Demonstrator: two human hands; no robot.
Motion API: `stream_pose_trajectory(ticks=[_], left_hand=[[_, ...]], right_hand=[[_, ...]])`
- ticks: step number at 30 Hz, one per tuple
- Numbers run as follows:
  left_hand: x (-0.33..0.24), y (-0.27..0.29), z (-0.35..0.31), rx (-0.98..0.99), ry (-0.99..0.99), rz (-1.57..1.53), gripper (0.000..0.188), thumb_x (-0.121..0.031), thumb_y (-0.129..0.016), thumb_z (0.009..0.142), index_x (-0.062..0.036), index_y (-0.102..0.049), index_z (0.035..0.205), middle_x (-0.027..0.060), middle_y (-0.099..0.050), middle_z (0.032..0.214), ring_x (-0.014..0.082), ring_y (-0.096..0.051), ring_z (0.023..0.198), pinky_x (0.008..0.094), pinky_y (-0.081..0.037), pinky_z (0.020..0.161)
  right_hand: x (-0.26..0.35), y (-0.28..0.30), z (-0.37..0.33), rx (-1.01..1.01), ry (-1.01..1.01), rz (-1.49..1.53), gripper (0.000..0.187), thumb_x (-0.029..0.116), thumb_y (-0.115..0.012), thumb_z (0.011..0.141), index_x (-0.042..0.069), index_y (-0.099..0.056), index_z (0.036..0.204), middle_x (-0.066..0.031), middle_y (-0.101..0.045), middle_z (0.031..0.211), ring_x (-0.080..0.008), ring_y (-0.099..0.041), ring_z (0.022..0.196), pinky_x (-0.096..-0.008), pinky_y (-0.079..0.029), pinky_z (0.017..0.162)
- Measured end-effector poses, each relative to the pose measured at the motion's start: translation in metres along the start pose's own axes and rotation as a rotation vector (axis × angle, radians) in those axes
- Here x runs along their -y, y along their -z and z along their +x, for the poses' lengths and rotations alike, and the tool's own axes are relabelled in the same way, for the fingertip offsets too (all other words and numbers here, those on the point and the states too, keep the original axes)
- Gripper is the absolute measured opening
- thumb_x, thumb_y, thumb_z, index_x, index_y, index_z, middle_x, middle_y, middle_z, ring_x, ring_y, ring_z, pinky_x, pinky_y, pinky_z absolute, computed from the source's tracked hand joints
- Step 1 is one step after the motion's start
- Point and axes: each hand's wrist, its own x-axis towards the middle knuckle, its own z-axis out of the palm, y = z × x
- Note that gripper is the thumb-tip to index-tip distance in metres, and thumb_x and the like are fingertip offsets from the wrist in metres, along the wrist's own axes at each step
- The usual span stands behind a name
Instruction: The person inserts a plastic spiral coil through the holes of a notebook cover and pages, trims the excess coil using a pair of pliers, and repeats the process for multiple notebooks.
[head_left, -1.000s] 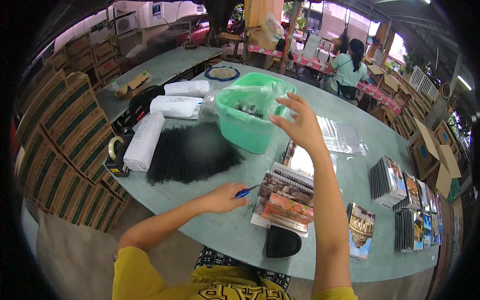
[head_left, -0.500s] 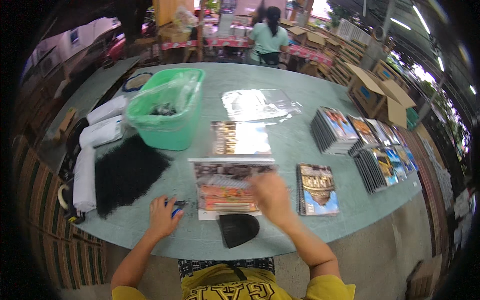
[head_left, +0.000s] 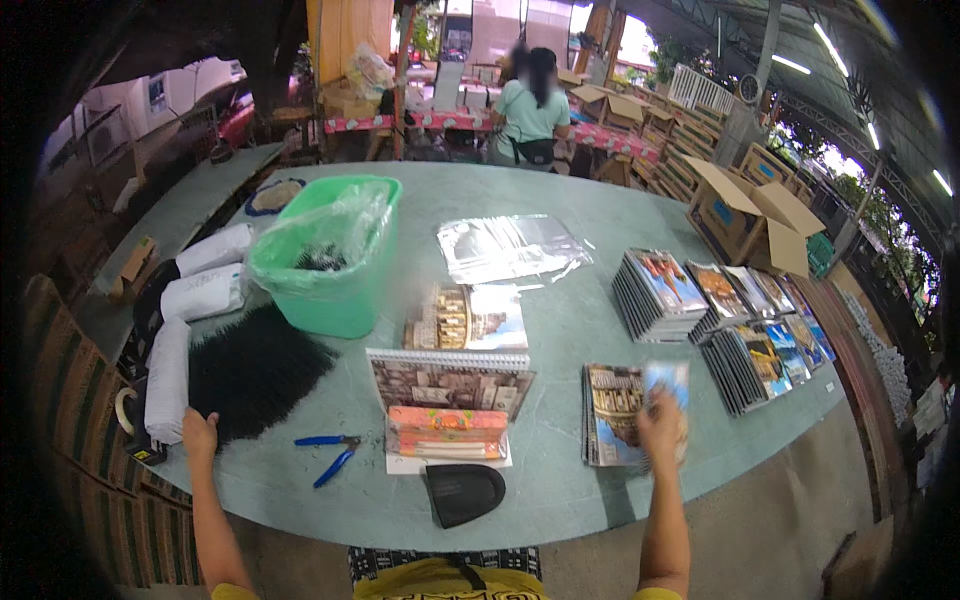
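Note:
My right hand (head_left: pixel 658 432) is closed on the right side of a spiral notebook (head_left: pixel 615 415) with a building and blue sky on its cover. The notebook is blurred by motion and lies at or just over the right-hand pile. My left hand (head_left: pixel 200 432) has its fingers apart at the edge of a heap of thin black strands (head_left: pixel 260 370), beside a white roll (head_left: pixel 168 385). Blue-handled cutters (head_left: pixel 335 458) lie spread on the table, touched by neither hand. Between my hands stands an upright spiral-bound board (head_left: pixel 450 380) behind an orange patterned box (head_left: pixel 447 432).
A green bin (head_left: pixel 335 290) lined with clear plastic stands at the back left. Clear plastic sleeves (head_left: pixel 510 248) lie at the back middle. Behind the board is another notebook (head_left: pixel 465 318). Notebook stacks (head_left: pixel 660 300) and an open carton (head_left: pixel 740 215) are at right. A black rounded pad (head_left: pixel 465 493) lies near me.
My right hand has moved right, from the upright board to the notebook pile. My left hand has let go of the cutters and moved left to the black strands.

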Motion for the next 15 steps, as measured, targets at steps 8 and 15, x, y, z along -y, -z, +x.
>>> stream_pose_trajectory(ticks=[8,15], left_hand=[[0.01,0.028,-0.007,0.067,0.156,0.041,0.039,-0.021,-0.071,0.074,0.0053,-0.053,0.097,0.0265,-0.058,0.099,0.0431,-0.057,0.092,0.0481,-0.047,0.079],[0.028,0.04,-0.009,0.044,0.122,0.051,0.035,-0.024,-0.069,0.07,0.0049,-0.059,0.085,0.0255,-0.062,0.089,0.0408,-0.06,0.087,0.0466,-0.049,0.076]], right_hand=[[0.192,0.06,-0.023,-0.235,0.54,0.46,0.011,0.009,-0.059,0.082,0.0,-0.062,0.087,-0.0078,-0.057,0.079,-0.0149,-0.053,0.069,-0.0297,-0.042,0.059],[0.299,0.137,-0.092,0.239,0.805,2.113,0.009,0.008,-0.061,0.085,0.005,-0.054,0.09,-0.0098,-0.05,0.097,-0.0247,-0.055,0.083,-0.0303,-0.048,0.069]])
